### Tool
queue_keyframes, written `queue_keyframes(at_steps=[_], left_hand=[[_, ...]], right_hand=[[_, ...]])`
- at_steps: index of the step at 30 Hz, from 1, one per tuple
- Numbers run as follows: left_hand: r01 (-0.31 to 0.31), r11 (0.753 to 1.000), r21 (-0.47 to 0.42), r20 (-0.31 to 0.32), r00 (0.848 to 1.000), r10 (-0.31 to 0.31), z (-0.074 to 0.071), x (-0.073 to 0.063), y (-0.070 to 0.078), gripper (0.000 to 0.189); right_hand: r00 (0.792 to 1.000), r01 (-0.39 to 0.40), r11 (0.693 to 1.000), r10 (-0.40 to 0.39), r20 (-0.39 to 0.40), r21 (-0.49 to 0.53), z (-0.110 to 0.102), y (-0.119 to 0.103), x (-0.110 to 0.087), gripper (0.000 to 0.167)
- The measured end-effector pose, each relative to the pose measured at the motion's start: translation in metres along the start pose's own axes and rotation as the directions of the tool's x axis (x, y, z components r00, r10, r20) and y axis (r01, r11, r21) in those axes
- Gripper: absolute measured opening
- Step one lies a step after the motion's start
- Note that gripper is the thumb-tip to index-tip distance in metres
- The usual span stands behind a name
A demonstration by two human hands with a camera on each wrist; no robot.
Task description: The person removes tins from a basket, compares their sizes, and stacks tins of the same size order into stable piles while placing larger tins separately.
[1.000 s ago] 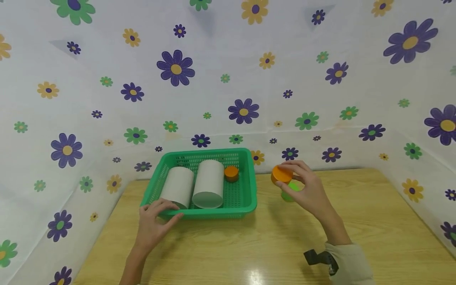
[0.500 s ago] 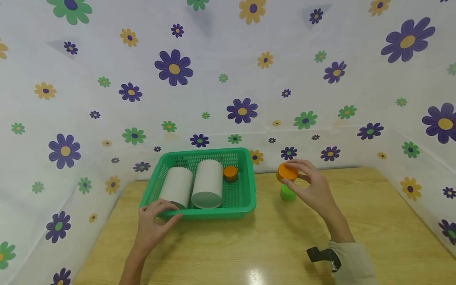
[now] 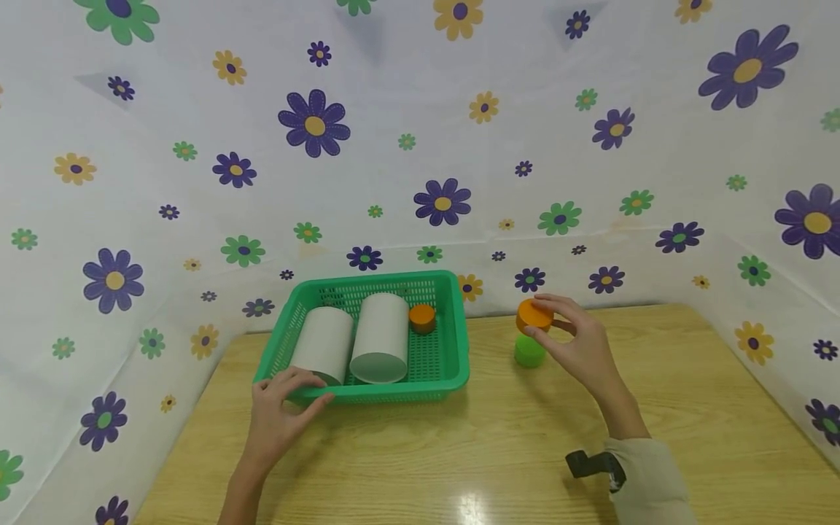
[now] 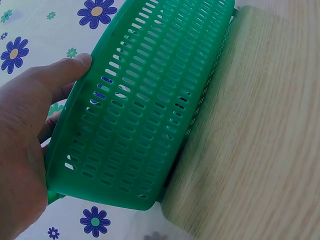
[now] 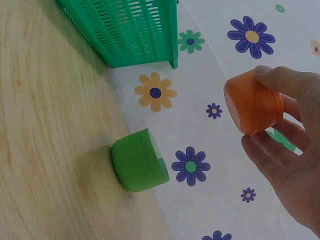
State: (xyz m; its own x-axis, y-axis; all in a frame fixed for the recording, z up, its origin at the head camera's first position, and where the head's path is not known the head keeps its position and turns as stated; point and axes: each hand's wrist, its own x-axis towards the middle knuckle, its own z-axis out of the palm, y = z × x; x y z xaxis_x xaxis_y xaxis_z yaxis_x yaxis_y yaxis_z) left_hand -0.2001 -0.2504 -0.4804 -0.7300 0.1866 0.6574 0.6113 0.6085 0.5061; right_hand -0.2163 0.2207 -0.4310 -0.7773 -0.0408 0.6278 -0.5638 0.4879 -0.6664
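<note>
Right of the green basket (image 3: 420, 389), the person's right hand (image 3: 582, 348) has its grip closed round an orange pot (image 3: 530, 318), thumb and fingertips pinching its sides, raised off the desk (image 3: 420, 459). Also right of the basket, a lime green pot (image 3: 529, 354) sits on the desk. At the basket's near left corner, the left hand (image 3: 278, 417) clasps the rim.
</note>
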Motion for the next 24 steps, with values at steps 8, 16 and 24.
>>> queue_keyframes(at_steps=[8,16,24], left_hand=[[-0.008,1.0,0.006,-0.008,1.0,0.008,0.0,0.0,0.0,0.025],[-0.001,1.0,-0.002,0.006,1.0,0.001,0.001,-0.001,-0.001,0.026],[-0.012,1.0,-0.005,0.0,1.0,0.012,0.001,-0.001,-0.002,0.031]], right_hand=[[0.998,-0.055,0.998,0.055,-0.007,0.012,0.003,0.016,-0.004,0.045],[0.993,-0.117,0.992,0.118,-0.001,0.038,0.006,0.039,-0.012,0.046],[0.987,-0.156,0.988,0.156,0.028,0.018,0.01,0.033,-0.015,0.042]])
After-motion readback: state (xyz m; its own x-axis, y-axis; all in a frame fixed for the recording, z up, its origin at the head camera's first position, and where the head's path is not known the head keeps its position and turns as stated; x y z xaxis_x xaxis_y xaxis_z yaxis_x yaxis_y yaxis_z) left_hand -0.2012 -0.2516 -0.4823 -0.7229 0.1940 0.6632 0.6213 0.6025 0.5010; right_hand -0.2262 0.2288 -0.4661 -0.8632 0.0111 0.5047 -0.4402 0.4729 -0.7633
